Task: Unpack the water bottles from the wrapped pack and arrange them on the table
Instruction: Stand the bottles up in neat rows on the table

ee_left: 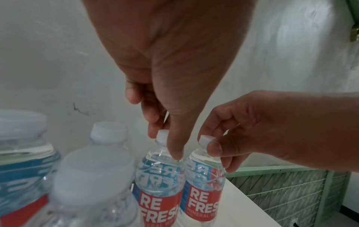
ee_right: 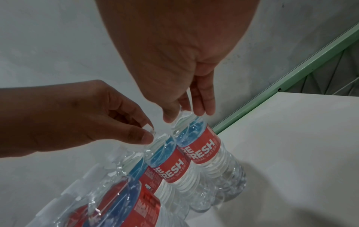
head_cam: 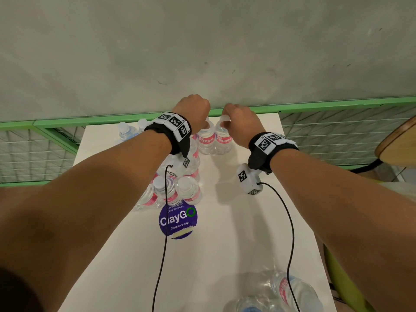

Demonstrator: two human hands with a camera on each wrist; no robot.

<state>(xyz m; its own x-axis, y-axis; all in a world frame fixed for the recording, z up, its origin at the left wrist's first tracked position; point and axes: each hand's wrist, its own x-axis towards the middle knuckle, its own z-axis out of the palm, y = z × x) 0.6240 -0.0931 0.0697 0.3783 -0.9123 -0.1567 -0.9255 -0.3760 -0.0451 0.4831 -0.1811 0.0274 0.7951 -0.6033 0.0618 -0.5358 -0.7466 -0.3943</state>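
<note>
Water bottles occupy a white table point(head_cam: 247, 233) set against a grey wall point(head_cam: 202, 41), and that table serves as the reference for all positions below. Largest item after the table is the wrapped pack point(head_cam: 276, 293) at its near edge, a bundle of clear film with at least two bottles visible inside; its contents are otherwise blurred. A cluster of unpacked bottles point(head_cam: 177, 190) stands upright left of the table's centre, each clear with a white cap and a red-and-blue "RE FRESH" label, and more bottles stand near the far left corner. Just in front of the cluster a round purple "ClayGo" sticker point(head_cam: 179, 219) lies flat on the tabletop. At the far edge two bottles stand upright side by side, touching. The left bottle point(ee_left: 159, 181) is gripped at the cap by the left hand point(head_cam: 192, 110), thumb and fingers curled down round the neck from above. The right bottle point(ee_left: 203, 188) is pinched at the cap by the right hand point(head_cam: 239, 122), thumb on the near side and fingers wrapped behind. Both forearms reach forward across the table, each wrist carrying a black strap with a marker-tagged camera unit point(head_cam: 248, 179), and a black cable point(head_cam: 290, 233) trails back from each.
</note>
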